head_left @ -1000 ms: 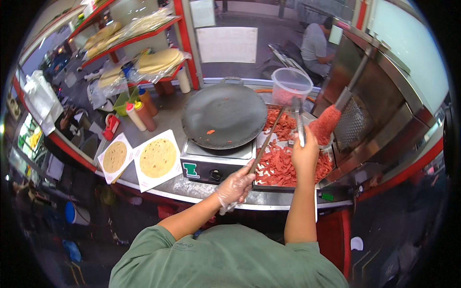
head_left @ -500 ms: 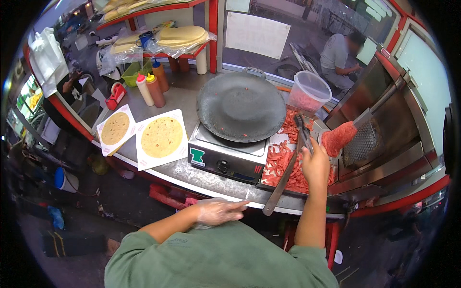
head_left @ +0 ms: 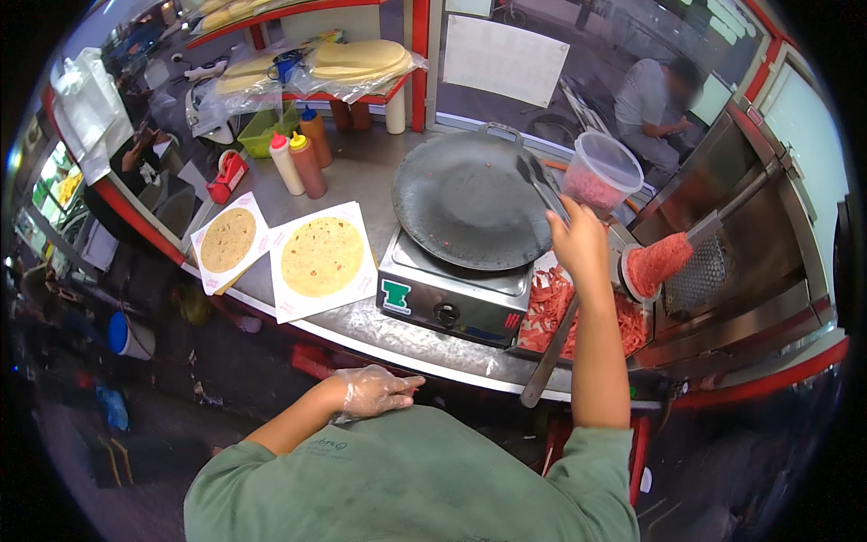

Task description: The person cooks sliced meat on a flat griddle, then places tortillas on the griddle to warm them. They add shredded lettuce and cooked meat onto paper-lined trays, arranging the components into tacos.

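Grip check, left to right: left hand (head_left: 375, 391), in a clear plastic glove, rests loosely open against the body below the table (head_left: 361, 176) edge, grasping nothing. Two flatbreads lie on paper sheets, small one (head_left: 228, 239) left, large flatbread (head_left: 321, 256) just beside it, both bare of filling. Sauce bottles (head_left: 298, 163) stand behind them. Round black griddle (head_left: 471, 200) sits on its burner box, nearly bare. Right hand (head_left: 578, 242) is clenched on metal tongs (head_left: 542, 188), tips over the griddle's right rim; a long dark handle (head_left: 551, 350) runs down below the wrist. Red shaved meat (head_left: 553, 309) lies in the tray just right of the burner, under the spit cone (head_left: 657, 264).

Step, judged: picking meat for the griddle or breads; next move calls for lowering the tongs into the tray. Hard to tell: whether the tongs hold any meat, and whether the handle belongs to a knife.
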Demonstrator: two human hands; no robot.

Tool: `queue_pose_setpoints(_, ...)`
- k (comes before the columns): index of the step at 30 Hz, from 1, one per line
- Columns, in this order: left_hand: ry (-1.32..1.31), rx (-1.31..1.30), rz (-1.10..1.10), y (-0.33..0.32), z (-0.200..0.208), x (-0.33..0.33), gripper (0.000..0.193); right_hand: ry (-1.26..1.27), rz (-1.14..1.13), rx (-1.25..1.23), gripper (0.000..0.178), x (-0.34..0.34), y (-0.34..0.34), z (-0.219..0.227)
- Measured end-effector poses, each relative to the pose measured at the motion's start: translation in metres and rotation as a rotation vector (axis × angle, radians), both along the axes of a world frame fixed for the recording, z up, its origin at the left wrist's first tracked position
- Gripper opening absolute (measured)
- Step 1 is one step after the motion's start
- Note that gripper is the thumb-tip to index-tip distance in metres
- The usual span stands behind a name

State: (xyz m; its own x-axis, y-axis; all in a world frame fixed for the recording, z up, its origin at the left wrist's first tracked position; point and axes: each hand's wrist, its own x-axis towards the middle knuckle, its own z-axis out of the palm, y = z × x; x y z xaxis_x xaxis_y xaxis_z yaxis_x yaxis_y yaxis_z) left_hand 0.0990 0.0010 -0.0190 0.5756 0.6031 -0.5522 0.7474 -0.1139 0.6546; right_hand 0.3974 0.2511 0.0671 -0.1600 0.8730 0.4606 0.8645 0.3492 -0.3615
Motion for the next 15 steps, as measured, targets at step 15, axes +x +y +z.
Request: queue_pose_setpoints(15,-0.709,-0.057,0.53,0.042,0.014,-0.301,0.044,0.036,-0.626,-0.161,0.043,0.115,-0.077,-0.057)
